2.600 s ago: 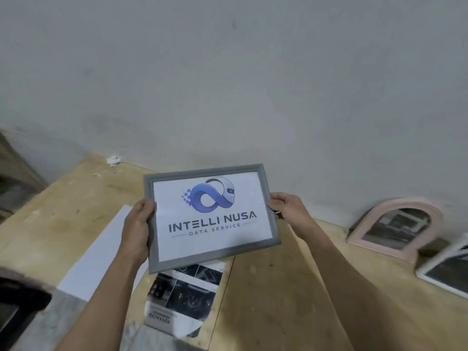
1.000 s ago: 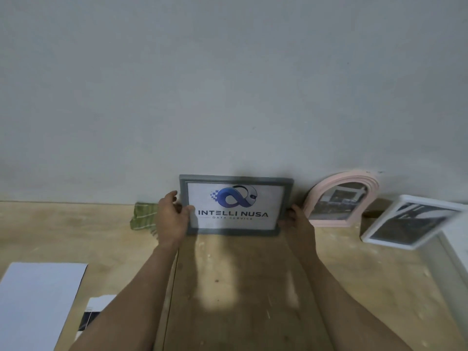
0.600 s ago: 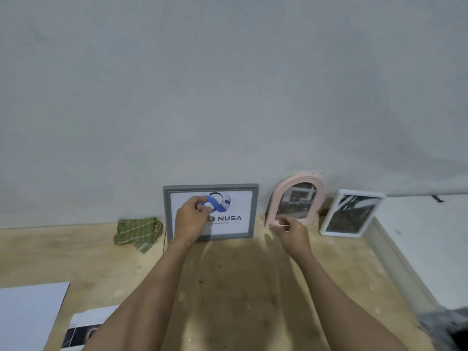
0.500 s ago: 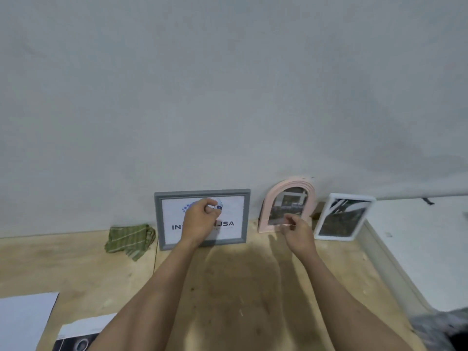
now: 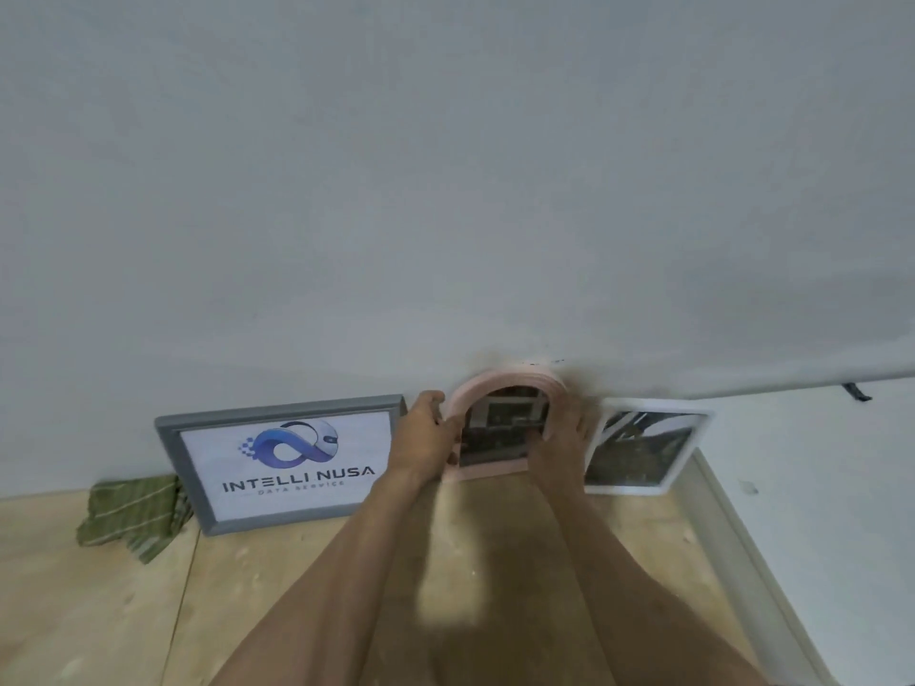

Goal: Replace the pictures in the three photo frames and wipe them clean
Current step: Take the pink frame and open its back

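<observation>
Three frames lean against the grey wall on a wooden table [image 5: 297,586]. The grey frame [image 5: 282,462] on the left shows a blue logo print. In the middle stands a pink arched frame [image 5: 500,388] with a dark picture. My left hand [image 5: 426,443] grips its left edge and my right hand [image 5: 559,443] grips its right edge. A white frame [image 5: 643,453] with a dark picture leans to the right of it.
A green striped cloth [image 5: 133,517] lies crumpled left of the grey frame. A white surface [image 5: 817,512] borders the table on the right, with a raised edge between them.
The grey frame was set down against the wall and let go. Both hands then moved right and took hold of the pink arched frame.
</observation>
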Tool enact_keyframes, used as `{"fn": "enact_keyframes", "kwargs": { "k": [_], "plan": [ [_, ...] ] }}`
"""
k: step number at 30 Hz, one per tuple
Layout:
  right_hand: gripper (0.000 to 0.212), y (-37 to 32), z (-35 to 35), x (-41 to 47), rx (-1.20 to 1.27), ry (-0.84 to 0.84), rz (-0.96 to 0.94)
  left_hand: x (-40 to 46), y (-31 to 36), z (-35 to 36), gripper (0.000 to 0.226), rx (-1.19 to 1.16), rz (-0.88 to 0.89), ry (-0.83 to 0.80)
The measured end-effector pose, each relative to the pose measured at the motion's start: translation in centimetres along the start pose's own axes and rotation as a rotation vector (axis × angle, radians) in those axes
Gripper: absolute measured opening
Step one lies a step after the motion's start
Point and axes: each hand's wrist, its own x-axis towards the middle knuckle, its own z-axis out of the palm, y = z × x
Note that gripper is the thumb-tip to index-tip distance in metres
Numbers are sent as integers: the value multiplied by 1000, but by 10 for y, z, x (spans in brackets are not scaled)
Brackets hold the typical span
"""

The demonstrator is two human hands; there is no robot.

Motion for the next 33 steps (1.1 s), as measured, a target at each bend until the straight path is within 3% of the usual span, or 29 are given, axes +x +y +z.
{"fn": "enact_keyframes", "kwargs": {
  "k": [6,10,14,17,22,24,27,30,33],
  "plan": [
    [55,13,4,21,105,12,61,15,-4,15,10,-18,-12,6],
    [29,15,-19,6,202,-17,85,-4,-7,6,12,-125,-25,-5],
    [21,26,-41,-20,122,-143,-42,-30,-17,-15,10,-191,-25,-43],
    [11,24,-52,-57,201,-212,-124,-53,-29,-33,18,-240,-40,-36],
    [10,7,-53,-144,216,-110,-333,-115,-43,-51,19,-594,-188,-51],
    [16,-1,-50,-186,101,-102,-479,-140,-55,-64,28,-739,-261,-121],
    [14,-7,-34,-238,-101,-78,-709,-168,-84,-83,28,-731,-313,-232],
    [13,-9,-9,-290,-137,-188,-865,-199,-116,-98,18,-681,-390,-255],
    [17,-3,14,-325,-176,-364,-855,-224,-154,-110,18,-689,-497,-250]
  ]
}}
